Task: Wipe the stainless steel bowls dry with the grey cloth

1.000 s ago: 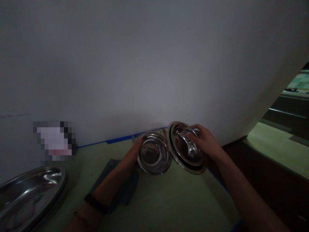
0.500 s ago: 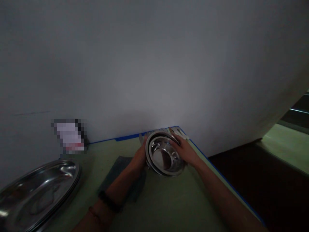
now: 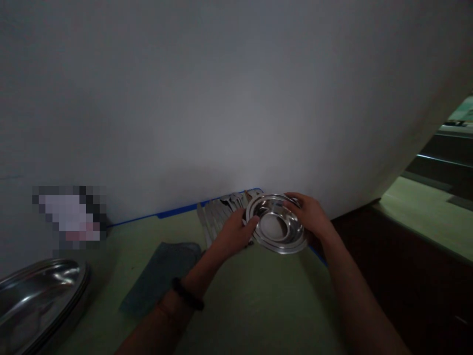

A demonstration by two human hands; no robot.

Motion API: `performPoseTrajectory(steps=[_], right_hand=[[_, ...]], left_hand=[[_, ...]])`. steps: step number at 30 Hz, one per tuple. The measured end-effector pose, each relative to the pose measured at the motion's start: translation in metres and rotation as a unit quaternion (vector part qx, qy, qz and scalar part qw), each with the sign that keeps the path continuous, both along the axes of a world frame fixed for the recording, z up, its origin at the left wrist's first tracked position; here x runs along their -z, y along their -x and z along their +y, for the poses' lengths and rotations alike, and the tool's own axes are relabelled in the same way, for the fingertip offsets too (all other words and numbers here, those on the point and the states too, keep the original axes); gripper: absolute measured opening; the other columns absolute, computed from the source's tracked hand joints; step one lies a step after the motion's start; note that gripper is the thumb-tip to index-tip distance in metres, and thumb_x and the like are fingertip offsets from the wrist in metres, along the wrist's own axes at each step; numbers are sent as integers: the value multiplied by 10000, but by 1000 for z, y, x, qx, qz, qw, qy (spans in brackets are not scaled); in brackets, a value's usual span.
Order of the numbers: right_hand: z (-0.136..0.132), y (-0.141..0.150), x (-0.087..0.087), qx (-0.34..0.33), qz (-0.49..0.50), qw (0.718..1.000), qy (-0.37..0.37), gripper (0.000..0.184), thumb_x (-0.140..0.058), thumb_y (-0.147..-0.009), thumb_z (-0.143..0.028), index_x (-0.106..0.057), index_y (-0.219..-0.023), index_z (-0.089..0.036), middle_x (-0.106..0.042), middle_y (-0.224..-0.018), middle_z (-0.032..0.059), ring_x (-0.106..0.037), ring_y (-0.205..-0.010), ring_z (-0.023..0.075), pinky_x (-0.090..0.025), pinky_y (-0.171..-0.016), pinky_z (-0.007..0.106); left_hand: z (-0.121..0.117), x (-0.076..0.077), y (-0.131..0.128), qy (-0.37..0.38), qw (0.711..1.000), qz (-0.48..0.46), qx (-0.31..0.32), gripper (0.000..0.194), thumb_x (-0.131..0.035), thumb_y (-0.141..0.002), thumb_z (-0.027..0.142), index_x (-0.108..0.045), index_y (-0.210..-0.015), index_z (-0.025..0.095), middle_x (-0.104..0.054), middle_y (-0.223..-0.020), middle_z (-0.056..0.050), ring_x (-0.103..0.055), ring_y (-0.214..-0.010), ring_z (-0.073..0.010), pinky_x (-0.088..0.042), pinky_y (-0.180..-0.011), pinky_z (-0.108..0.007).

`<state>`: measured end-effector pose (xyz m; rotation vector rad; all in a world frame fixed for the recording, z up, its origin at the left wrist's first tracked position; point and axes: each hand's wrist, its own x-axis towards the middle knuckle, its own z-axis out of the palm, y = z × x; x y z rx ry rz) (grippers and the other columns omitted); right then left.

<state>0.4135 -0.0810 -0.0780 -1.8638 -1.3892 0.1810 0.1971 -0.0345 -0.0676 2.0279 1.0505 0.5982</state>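
Both hands hold shiny metal bowls [image 3: 273, 228], one nested in another, tilted toward me above the far right part of the table. My left hand [image 3: 238, 231] grips the left rim, its thumb over the edge. On the opposite side my right hand [image 3: 308, 214] is closed on the rim, fingers reaching inside. Behind and left of the bowls, knives and other cutlery [image 3: 214, 217] lie in a row by the wall, partly hidden by my left hand and the bowls. A folded grey-green cloth [image 3: 162, 271] rests beside my left forearm.
Oval metal trays [image 3: 40, 301] are stacked at the table's left. A blurred-out object [image 3: 70, 217] leans at the wall. The green table [image 3: 236, 305] has blue edging and meets a grey wall [image 3: 236, 98]. Past its right edge is dark floor [image 3: 377, 266].
My hands have carried the bowls to the right, and the two rims now sit closer together. The view has turned slightly right, showing more of the cutlery and cloth.
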Motion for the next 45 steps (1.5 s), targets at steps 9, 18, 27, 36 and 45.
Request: performPoseTrajectory(steps=[9, 18, 27, 36, 45], right_hand=[[5, -23, 29, 55, -79, 991, 95, 299, -533, -848, -250, -678, -1085, -141, -706, -1087, 153, -656, -1026, 268, -482, -898, 379], [5, 54, 7, -9, -135, 990, -42, 354, -464, -891, -260, -591, -1183, -103, -609, -1184, 166, -566, -1111, 281, -419, -997, 417], [17, 173, -10, -349, -155, 924, 15, 316, -504, -892, -230, -593, -1177, -127, -599, -1209, 133, -555, -1141, 241, -419, -1010, 407], [35, 265, 8, -510, -159, 841, 84, 407, -476, -906, -279, -540, -1277, -125, -557, -1318, 160, -544, -1205, 252, -418, -1030, 409], [27, 282, 36, -483, -232, 841, 74, 419, -461, -900, -224, -545, -1288, -92, -518, -1378, 176, -539, -1228, 291, -428, -1036, 473]], left_hand=[[-7, 13, -19, -179, 951, 251, 34, 424, -377, -899, 433, -664, -854, 125, -712, -858, -183, -676, -838, -354, -477, -716, -464], [-22, -10, 28, -259, 912, 313, 52, 311, -355, -919, 309, -629, -877, 166, -704, -833, -96, -672, -794, -256, -482, -713, -376], [-17, -63, 183, -214, 878, 421, -75, 418, -364, -900, 448, -613, -1052, 150, -653, -1068, -142, -636, -879, -262, -474, -738, -375], [-9, -79, 266, -46, 859, 488, -149, 484, -487, -764, 600, -705, -745, 169, -723, -828, -160, -664, -692, -276, -476, -639, -367], [-11, -64, 266, -41, 860, 492, -132, 162, -546, -666, 207, -675, -605, 130, -696, -688, -184, -644, -578, -272, -465, -531, -351]])
